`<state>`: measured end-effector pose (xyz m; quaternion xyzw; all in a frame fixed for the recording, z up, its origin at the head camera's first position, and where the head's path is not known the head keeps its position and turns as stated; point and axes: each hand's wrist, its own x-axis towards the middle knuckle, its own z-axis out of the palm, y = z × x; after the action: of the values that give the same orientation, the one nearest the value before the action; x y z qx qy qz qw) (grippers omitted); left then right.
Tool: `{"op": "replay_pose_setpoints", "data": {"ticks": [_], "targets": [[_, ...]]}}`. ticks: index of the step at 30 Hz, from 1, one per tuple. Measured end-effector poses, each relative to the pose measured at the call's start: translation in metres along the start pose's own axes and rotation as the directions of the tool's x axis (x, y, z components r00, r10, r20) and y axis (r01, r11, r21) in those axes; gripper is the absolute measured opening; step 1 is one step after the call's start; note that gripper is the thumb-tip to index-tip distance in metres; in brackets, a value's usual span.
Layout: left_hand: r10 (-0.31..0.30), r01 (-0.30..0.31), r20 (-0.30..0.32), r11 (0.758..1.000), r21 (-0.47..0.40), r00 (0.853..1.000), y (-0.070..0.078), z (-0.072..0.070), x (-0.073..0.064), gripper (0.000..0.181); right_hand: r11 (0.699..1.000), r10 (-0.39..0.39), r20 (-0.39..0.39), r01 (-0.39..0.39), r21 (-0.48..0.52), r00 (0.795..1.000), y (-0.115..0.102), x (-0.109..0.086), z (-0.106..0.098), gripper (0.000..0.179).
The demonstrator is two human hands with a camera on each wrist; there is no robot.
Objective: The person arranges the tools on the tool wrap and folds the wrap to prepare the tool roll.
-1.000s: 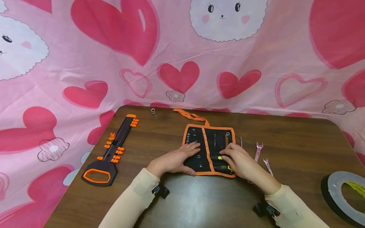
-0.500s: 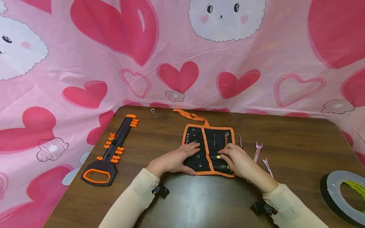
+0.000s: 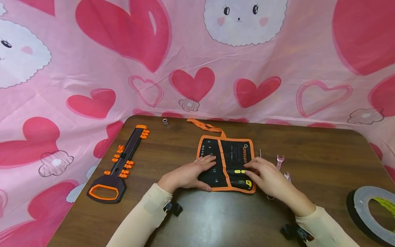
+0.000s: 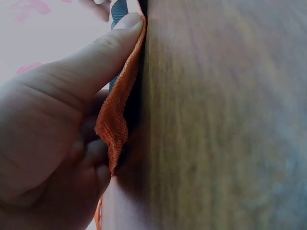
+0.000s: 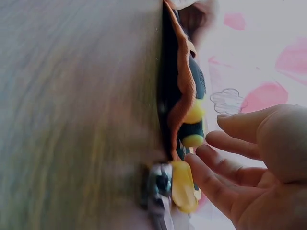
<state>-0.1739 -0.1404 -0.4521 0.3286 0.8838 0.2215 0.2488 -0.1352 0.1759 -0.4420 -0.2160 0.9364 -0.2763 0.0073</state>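
Observation:
A black tool pouch with orange trim (image 3: 236,151) lies spread on the table, printed with size numbers down its left panel. My left hand (image 3: 189,171) rests on that panel, its thumb along the front edge; in the left wrist view the thumb (image 4: 110,45) lies on the orange binding (image 4: 117,110). My right hand (image 3: 270,175) is at the pouch's right edge, fingers loosely extended. The right wrist view shows its fingers (image 5: 225,163) apart from each other, close to a black-and-yellow handle (image 5: 194,115) and a yellow piece (image 5: 183,187). Whether the fingertips touch them is unclear.
Beyond the right hand lie a wrench (image 3: 279,162), a second wrench (image 3: 287,177) and a thin metal shaft (image 3: 260,153). A black-and-orange rack with a handle (image 3: 123,164) is at left. Behind are a socket (image 3: 165,121) and orange strap (image 3: 206,126). A tape roll (image 3: 358,219) stands at right.
My right hand has moved slightly right and its fingers have come off the yellow-marked handle, uncovering more yellow on the pouch's right side. The left hand keeps its place.

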Motion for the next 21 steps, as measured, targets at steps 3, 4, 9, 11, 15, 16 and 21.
{"op": "replay_pose_setpoints", "data": {"ticks": [3, 4, 9, 11, 15, 16, 21], "targets": [[-0.003, 0.003, 0.0, 1.0, -0.008, 1.0, 0.0, 0.0, -0.001, 0.096, 1.0, 0.008, -0.031, -0.007, 0.017, 1.0, 0.003, -0.006, -0.004, 0.02], [-0.003, 0.003, 0.001, 1.0, -0.011, 1.0, -0.001, 0.0, -0.001, 0.096, 1.0, 0.008, -0.04, -0.008, 0.021, 0.999, 0.004, -0.007, -0.005, 0.02], [-0.004, 0.004, -0.004, 1.0, -0.011, 1.0, -0.001, 0.001, -0.001, 0.096, 1.0, 0.003, -0.077, -0.002, 0.023, 0.997, 0.01, -0.015, -0.013, 0.02], [-0.004, 0.004, -0.005, 1.0, -0.004, 1.0, -0.001, 0.001, -0.001, 0.096, 1.0, 0.009, -0.079, -0.007, 0.027, 0.997, 0.012, -0.018, -0.015, 0.02], [-0.006, 0.006, -0.004, 1.0, 0.004, 1.0, 0.0, 0.001, -0.002, 0.097, 1.0, 0.023, -0.089, -0.022, 0.016, 0.996, 0.015, -0.025, -0.019, 0.019], [-0.006, 0.006, -0.004, 1.0, 0.003, 1.0, 0.0, 0.001, -0.002, 0.097, 1.0, 0.025, -0.093, -0.025, 0.01, 0.995, 0.015, -0.027, -0.019, 0.018], [-0.001, 0.001, -0.012, 1.0, -0.005, 1.0, 0.0, 0.001, -0.002, 0.096, 0.999, 0.05, -0.115, -0.052, -0.01, 0.992, 0.019, -0.034, -0.022, 0.016]]}}
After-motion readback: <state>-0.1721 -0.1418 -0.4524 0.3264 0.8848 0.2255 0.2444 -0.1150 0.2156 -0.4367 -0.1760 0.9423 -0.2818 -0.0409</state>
